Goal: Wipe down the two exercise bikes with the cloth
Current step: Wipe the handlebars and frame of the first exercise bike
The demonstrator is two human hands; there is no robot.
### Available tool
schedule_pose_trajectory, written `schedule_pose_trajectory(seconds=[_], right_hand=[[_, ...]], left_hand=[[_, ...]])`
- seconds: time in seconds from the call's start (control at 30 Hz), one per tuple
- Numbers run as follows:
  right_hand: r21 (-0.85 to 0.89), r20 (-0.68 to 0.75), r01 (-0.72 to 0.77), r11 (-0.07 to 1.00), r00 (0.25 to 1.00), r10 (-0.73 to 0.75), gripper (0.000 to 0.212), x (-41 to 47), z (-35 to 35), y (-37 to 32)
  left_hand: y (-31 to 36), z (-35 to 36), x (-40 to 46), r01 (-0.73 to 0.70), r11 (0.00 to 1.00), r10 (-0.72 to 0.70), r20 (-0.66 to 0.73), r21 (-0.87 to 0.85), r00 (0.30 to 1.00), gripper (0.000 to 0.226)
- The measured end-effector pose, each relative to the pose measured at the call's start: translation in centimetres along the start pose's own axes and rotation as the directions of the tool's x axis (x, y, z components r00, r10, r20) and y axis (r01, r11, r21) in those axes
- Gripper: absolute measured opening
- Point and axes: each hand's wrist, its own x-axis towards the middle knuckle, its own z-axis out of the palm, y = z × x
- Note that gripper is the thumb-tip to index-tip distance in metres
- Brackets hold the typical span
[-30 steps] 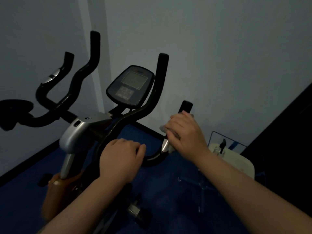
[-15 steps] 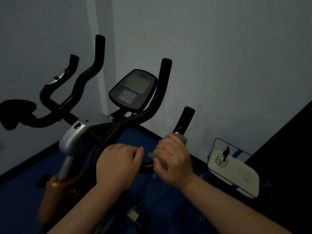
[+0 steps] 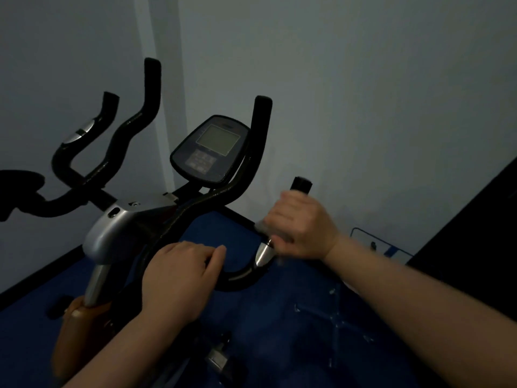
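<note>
Two exercise bikes stood in the dim corner: the near black-and-silver exercise bike (image 3: pixel 131 228) under the hands, and a second black-handlebarred bike (image 3: pixel 84 163) just beyond it to the left. The left hand (image 3: pixel 179 278) rested on the near bike's curved black handlebar (image 3: pixel 237 278), fingers curled over the tube as if to steady it. The right hand (image 3: pixel 302 225) was wrapped round the upright right grip below its black end cap (image 3: pixel 301 184), fingers closed tightly; a pale grey cloth (image 3: pixel 260 226) showed only as a blurred edge poking out on the inner side of that fist, pressed between palm and grip.

Judging by how it bunched, the cloth was soft, light and limp, best held wadded in the palm so it wrapped the tube. The handlebar looked stiff and glossy, probably slippery when damp, while the bike seemed heavy enough to stay put. The oval dark console with its grey screen (image 3: pixel 214 149) looked more delicate and would want gentler pressure.
</note>
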Motion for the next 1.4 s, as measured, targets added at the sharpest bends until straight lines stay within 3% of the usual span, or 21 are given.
schedule_pose_trajectory(seconds=[0.1,0.2,0.23,0.27,0.3,0.37,0.4,0.43,0.53,0.57,0.6,0.63,0.67,0.73,0.77,0.8,0.83,0.97,1.17,1.33,1.4], right_hand=[[-0.211,0.072,0.079,0.974,0.995,-0.066,0.027,1.5,-1.3,3.6],[-0.153,-0.101,-0.221,0.963,0.973,0.207,0.026,1.9,-0.8,3.2],[-0.092,-0.205,-0.404,0.910,0.902,0.379,0.024,2.1,-0.4,2.3],[0.018,-0.309,-0.586,0.810,0.768,0.562,0.022,2.4,0.2,1.2],[0.170,-0.376,-0.721,0.671,0.582,0.721,0.021,2.9,0.9,0.0],[0.429,-0.383,-0.813,0.394,0.231,0.894,0.021,4.3,2.4,-2.3],[0.464,-0.350,-0.826,0.321,0.162,0.923,0.021,4.8,2.8,-3.1],[0.411,-0.330,-0.847,0.337,0.207,0.921,0.020,4.8,2.9,-3.2],[0.088,-0.164,-0.739,0.668,0.650,0.742,0.022,3.3,0.7,-0.5],[0.048,-0.092,-0.680,0.732,0.726,0.681,0.024,3.0,0.0,0.7],[0.075,-0.074,-0.679,0.730,0.727,0.683,0.025,2.9,-0.3,1.5],[0.173,-0.113,-0.736,0.655,0.645,0.755,0.027,3.2,-0.3,1.5],[0.342,-0.178,-0.789,0.510,0.478,0.860,0.029,3.8,-0.1,0.9],[0.635,-0.254,-0.748,0.192,0.032,0.967,0.028,5.2,1.0,-1.2],[0.719,-0.243,-0.691,0.076,-0.147,0.959,0.026,5.4,1.6,-2.3],[0.761,-0.213,-0.649,0.003,-0.246,0.945,0.026,5.3,2.2,-3.3],[0.777,-0.179,-0.629,-0.037,-0.276,0.944,0.029,5.1,2.6,-4.4],[0.761,-0.094,-0.648,-0.039,-0.169,0.981,0.041,4.3,3.2,-7.4],[0.741,-0.112,-0.671,-0.010,-0.139,0.984,0.040,4.6,3.2,-6.1],[0.776,-0.103,-0.630,-0.027,-0.169,0.980,0.036,4.3,3.4,-5.8],[0.759,-0.152,-0.650,0.036,-0.122,0.981,0.034,4.7,2.8,-4.0]], left_hand=[[0.1,0.1,0.0,0.014,1.000,-0.014,-0.002,0.002,1.000,0.047],[0.1,0.2,0.1,0.011,1.000,-0.011,-0.015,0.009,1.000,0.054],[0.1,0.2,0.1,0.011,1.000,-0.011,-0.013,0.013,1.000,0.055],[0.1,0.2,0.1,0.013,1.000,-0.013,-0.011,0.014,1.000,0.055],[0.1,0.2,0.1,0.014,1.000,-0.014,-0.010,0.014,1.000,0.055],[0.1,0.3,0.1,0.016,1.000,-0.016,-0.006,0.019,1.000,0.054],[0.0,0.3,0.1,0.014,1.000,-0.014,-0.007,0.023,1.000,0.054],[0.0,0.3,0.1,0.012,1.000,-0.012,-0.011,0.023,1.000,0.054],[0.0,0.2,0.2,0.001,1.000,0.000,-0.019,0.020,1.000,0.052],[0.0,0.2,0.1,0.000,1.000,0.001,-0.017,0.020,1.000,0.052],[0.0,0.2,0.2,0.000,1.000,0.000,-0.014,0.015,1.000,0.053],[0.1,0.2,0.2,0.003,1.000,-0.003,-0.011,0.010,1.000,0.053],[0.1,0.2,0.1,0.008,1.000,-0.008,-0.013,0.009,1.000,0.053],[0.2,0.1,0.1,0.017,1.000,-0.017,-0.019,0.013,1.000,0.054],[0.2,0.1,0.0,0.020,1.000,-0.020,-0.019,0.010,1.000,0.054],[0.3,0.1,0.0,0.021,1.000,-0.021,-0.021,0.005,1.000,0.055],[0.2,0.2,0.1,0.023,1.000,-0.023,-0.022,0.003,1.000,0.056],[0.1,0.3,0.3,0.025,1.000,-0.025,-0.026,0.013,0.999,0.057],[0.2,0.4,0.4,0.019,0.999,-0.017,-0.044,0.035,0.999,0.055],[0.5,0.2,0.2,0.027,1.000,-0.026,-0.067,0.017,0.997,0.054],[0.3,0.3,0.3,0.027,0.999,-0.025,-0.052,0.026,0.998,0.055]])
